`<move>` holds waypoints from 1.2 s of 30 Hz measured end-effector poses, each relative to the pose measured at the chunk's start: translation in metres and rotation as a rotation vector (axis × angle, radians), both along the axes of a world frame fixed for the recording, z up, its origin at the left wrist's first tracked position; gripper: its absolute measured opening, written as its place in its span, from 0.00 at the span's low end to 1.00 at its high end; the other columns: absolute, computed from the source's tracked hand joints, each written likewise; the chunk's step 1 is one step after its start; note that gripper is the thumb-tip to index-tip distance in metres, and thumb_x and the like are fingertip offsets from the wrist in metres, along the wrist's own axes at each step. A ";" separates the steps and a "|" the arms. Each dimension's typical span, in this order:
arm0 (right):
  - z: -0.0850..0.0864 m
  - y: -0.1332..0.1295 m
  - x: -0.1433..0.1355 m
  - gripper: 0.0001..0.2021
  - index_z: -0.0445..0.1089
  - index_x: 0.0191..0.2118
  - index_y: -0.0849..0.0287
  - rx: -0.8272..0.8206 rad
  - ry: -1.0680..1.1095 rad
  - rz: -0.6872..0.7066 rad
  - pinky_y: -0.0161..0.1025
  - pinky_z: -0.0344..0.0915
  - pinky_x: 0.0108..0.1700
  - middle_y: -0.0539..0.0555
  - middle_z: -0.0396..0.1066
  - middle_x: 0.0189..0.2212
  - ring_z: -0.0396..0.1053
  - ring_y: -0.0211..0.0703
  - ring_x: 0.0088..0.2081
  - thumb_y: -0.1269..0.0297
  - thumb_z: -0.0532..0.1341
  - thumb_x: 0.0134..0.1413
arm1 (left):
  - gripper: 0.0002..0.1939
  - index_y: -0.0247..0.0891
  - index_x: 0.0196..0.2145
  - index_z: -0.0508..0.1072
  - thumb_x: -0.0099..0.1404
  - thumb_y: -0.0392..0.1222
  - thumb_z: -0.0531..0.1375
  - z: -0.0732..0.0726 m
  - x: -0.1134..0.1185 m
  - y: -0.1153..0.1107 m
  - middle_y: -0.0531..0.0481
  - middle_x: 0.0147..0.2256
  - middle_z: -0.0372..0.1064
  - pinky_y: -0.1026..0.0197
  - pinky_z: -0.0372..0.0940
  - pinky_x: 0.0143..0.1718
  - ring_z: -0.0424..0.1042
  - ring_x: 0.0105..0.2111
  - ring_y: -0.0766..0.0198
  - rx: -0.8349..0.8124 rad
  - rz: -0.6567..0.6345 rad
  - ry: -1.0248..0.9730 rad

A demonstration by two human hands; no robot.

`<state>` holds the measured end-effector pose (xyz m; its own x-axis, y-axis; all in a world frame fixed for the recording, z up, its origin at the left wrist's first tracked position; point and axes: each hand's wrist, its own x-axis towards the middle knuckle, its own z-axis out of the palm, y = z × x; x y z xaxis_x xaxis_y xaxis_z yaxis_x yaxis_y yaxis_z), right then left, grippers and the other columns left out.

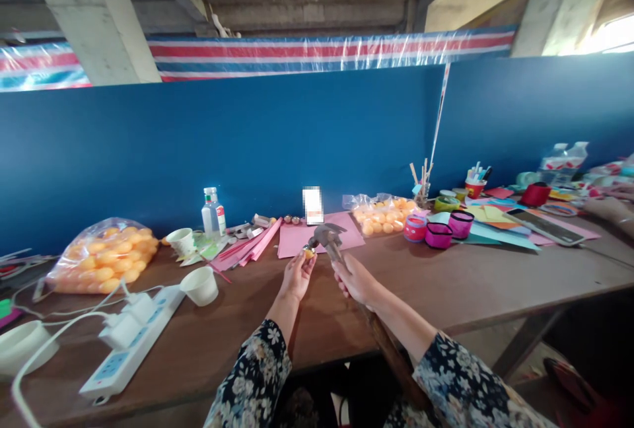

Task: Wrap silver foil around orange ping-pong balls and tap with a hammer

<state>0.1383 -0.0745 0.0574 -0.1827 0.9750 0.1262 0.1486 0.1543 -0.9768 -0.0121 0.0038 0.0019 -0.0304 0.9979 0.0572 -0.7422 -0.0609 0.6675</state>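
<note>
My right hand (354, 279) is wrapped round the wooden handle of a claw hammer (330, 238), whose metal head is raised above the table. Just left of the hammer head, my left hand (297, 276) pinches a small yellow and silvery piece (310, 253) between its fingertips. The hammer head is close beside this piece; whether they touch is hard to tell. A pink sheet (347, 230) lies on the table beyond both hands, with two small round shiny items (292, 220) at its back left.
Bags of orange balls (106, 256) (386, 216) lie left and right. A white power strip (133, 342), paper cups (199, 285) and a bottle (211, 213) stand left. Purple bands (438, 234), papers and a phone (545, 226) lie right, near another person's arm (609, 210).
</note>
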 end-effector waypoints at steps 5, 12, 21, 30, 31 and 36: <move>0.002 -0.002 0.002 0.10 0.52 0.31 0.57 0.020 0.023 0.007 0.24 0.52 0.13 0.44 0.56 0.20 0.53 0.27 0.15 0.55 0.48 0.51 | 0.12 0.35 0.35 0.71 0.50 0.35 0.62 0.000 -0.001 0.000 0.48 0.33 0.72 0.59 0.63 0.44 0.72 0.35 0.63 0.004 -0.005 -0.004; -0.004 -0.001 -0.003 0.10 0.51 0.28 0.57 -0.027 -0.037 0.001 0.24 0.51 0.12 0.44 0.56 0.19 0.53 0.27 0.15 0.56 0.48 0.52 | 0.13 0.34 0.35 0.71 0.48 0.33 0.63 0.004 0.002 -0.004 0.47 0.33 0.73 0.59 0.60 0.47 0.71 0.36 0.63 0.040 -0.020 0.052; -0.002 -0.003 -0.004 0.10 0.50 0.29 0.57 -0.018 -0.051 0.005 0.25 0.51 0.12 0.43 0.55 0.18 0.52 0.27 0.14 0.56 0.48 0.52 | 0.11 0.34 0.34 0.71 0.49 0.35 0.62 0.002 -0.001 -0.003 0.47 0.32 0.72 0.59 0.62 0.43 0.71 0.35 0.63 0.022 -0.039 0.047; -0.007 -0.001 -0.009 0.10 0.50 0.28 0.57 -0.013 -0.011 -0.020 0.26 0.52 0.12 0.43 0.55 0.18 0.52 0.28 0.14 0.55 0.48 0.52 | 0.09 0.32 0.31 0.72 0.49 0.32 0.62 0.004 0.002 -0.003 0.46 0.31 0.72 0.62 0.63 0.41 0.71 0.33 0.66 -0.019 0.018 -0.020; -0.006 -0.001 -0.008 0.10 0.51 0.29 0.57 -0.021 0.003 -0.021 0.26 0.52 0.12 0.43 0.55 0.18 0.53 0.28 0.14 0.55 0.48 0.52 | 0.10 0.32 0.32 0.72 0.49 0.32 0.62 0.004 0.001 -0.003 0.46 0.31 0.72 0.62 0.63 0.42 0.71 0.34 0.65 -0.019 0.013 -0.023; 0.002 -0.002 -0.003 0.11 0.51 0.30 0.56 -0.002 0.047 -0.018 0.25 0.53 0.13 0.42 0.55 0.19 0.53 0.27 0.15 0.54 0.48 0.51 | 0.11 0.34 0.35 0.71 0.51 0.33 0.61 -0.001 -0.002 0.001 0.46 0.33 0.72 0.61 0.63 0.42 0.71 0.35 0.64 -0.007 -0.006 -0.026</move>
<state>0.1349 -0.0763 0.0595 -0.1593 0.9783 0.1322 0.1050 0.1499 -0.9831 -0.0136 0.0045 0.0013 -0.0262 0.9984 0.0493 -0.7596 -0.0519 0.6483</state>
